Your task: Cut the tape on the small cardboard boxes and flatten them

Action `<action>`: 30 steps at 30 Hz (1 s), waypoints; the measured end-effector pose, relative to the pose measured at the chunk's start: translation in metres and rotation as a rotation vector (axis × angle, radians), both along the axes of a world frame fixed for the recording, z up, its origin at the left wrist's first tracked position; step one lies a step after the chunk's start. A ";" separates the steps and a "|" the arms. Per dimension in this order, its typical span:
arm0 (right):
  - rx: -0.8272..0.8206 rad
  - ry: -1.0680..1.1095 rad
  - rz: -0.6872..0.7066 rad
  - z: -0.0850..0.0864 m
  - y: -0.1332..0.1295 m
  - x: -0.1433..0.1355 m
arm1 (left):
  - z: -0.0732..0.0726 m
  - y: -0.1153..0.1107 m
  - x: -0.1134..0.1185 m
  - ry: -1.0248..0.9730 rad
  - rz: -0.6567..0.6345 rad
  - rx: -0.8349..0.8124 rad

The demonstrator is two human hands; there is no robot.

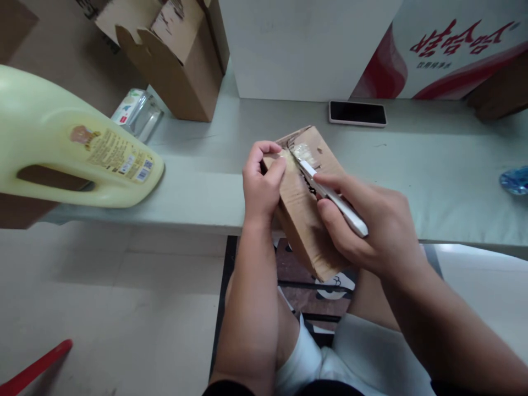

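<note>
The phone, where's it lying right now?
In the head view, the phone lies on the table's far side, right of center, just in front of the big white box and beyond the right hand.

Carton: brown cardboard, matt, creased; clear glossy tape on its top. Cutter: smooth white body, plastic by its look. Jug: smooth pale-yellow plastic, soft sheen. Phone: glossy dark face. Table cover: pale, faintly wrinkled, low sheen.
</note>
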State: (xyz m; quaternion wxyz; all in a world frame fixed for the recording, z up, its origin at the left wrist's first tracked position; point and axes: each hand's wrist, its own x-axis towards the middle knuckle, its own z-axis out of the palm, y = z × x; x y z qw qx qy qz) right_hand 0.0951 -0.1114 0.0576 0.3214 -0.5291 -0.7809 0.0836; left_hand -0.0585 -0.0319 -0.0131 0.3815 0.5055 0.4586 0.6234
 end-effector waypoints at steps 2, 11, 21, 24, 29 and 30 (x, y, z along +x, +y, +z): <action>-0.006 0.047 0.000 0.002 -0.002 0.002 | 0.000 -0.001 0.000 -0.010 0.003 -0.003; -0.065 0.399 -0.049 -0.008 -0.011 0.013 | -0.005 0.005 0.003 -0.045 -0.026 -0.005; 0.000 1.053 -0.050 -0.010 -0.003 0.022 | 0.002 0.011 0.018 0.099 0.077 0.202; -0.064 1.089 -0.029 -0.011 -0.004 0.030 | 0.004 0.007 0.025 0.096 0.080 0.265; 0.169 0.911 -0.054 -0.041 -0.011 0.093 | -0.005 0.013 0.043 -0.007 0.062 0.221; 0.184 0.806 -0.108 -0.051 -0.011 0.112 | -0.008 0.016 0.047 -0.034 0.041 0.161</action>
